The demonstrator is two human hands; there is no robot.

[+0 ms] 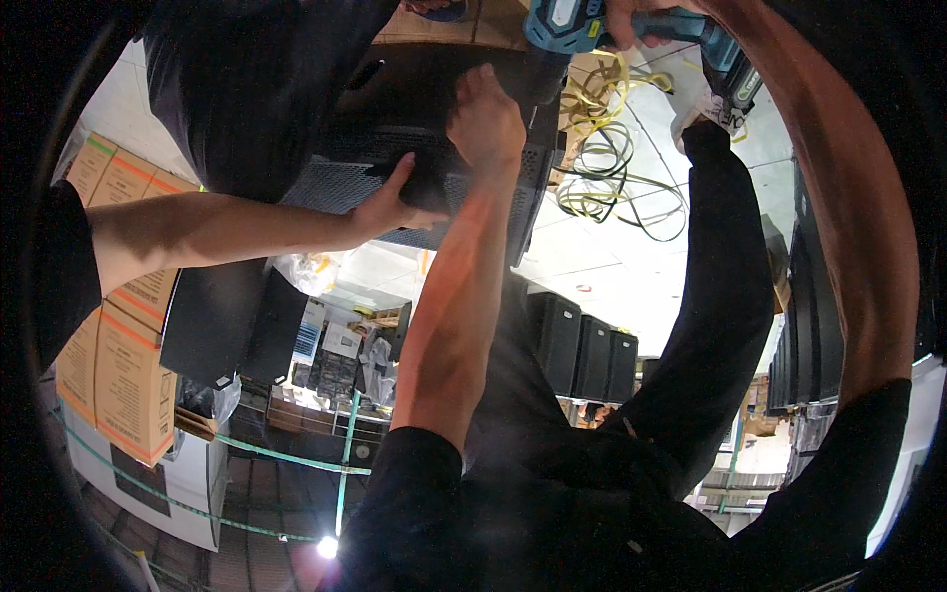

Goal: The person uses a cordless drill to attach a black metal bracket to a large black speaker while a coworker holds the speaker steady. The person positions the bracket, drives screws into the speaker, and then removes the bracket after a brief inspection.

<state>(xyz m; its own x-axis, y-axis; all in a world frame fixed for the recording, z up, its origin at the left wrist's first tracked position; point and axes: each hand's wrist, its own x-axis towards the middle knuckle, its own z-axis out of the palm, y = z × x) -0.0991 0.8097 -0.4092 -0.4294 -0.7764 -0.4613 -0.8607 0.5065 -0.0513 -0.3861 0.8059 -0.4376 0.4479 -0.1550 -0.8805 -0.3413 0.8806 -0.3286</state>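
Observation:
My left hand (pixel 486 118) is closed against the dark face of a large black speaker cabinet (pixel 419 94). What its curled fingers hold, if anything, is hidden. At the top edge my right hand (pixel 636 22) grips a teal and black cordless drill (pixel 567 25); the tool's front end points down toward the cabinet's right end. A co-worker's hand (pixel 390 207), coming in from the left on a bare forearm, rests on the cabinet's perforated grille (pixel 335 163) with the thumb raised, just left of my left forearm.
Yellow and black straps (pixel 607 163) lie in loose loops on the pale tiled floor (pixel 592 261) at right. Several black speakers (pixel 557 340) stand beyond my leg. Stacked brown cartons (pixel 128 370) fill the left side. A co-worker's dark-clothed leg (pixel 247 89) is beside the cabinet.

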